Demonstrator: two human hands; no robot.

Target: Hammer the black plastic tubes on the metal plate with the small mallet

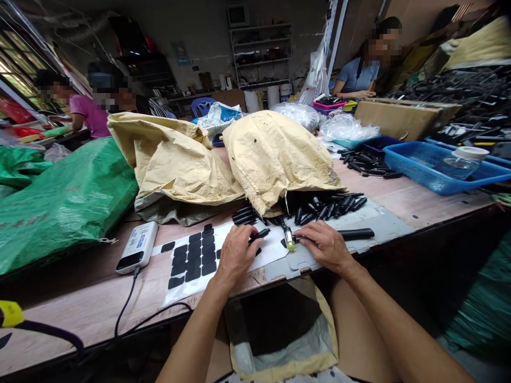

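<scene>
My left hand [236, 251] is closed, pinching a small black cylindrical part [260, 235] between thumb and fingers above a white sheet. My right hand [326, 246] is closed around a small hammer [357, 233] near its head. The hammer has a black grip and a silvery head with a yellow-green face, and it lies low over a grey board [307, 259]. Left of my left hand, rows of black rounded-square pads [194, 255] cover the white sheet [181, 295]. Beyond my hands lie several black cylindrical parts [331, 207], partly hidden beneath a beige sack.
Two beige sacks [275, 154] [179, 165] stand behind the work area. A white power bank [138, 247] with a cable and a green sack [75, 197] are left. On the right sits a blue tray [423, 170]. An open sack [281, 367] is between my legs. Co-workers sit beyond.
</scene>
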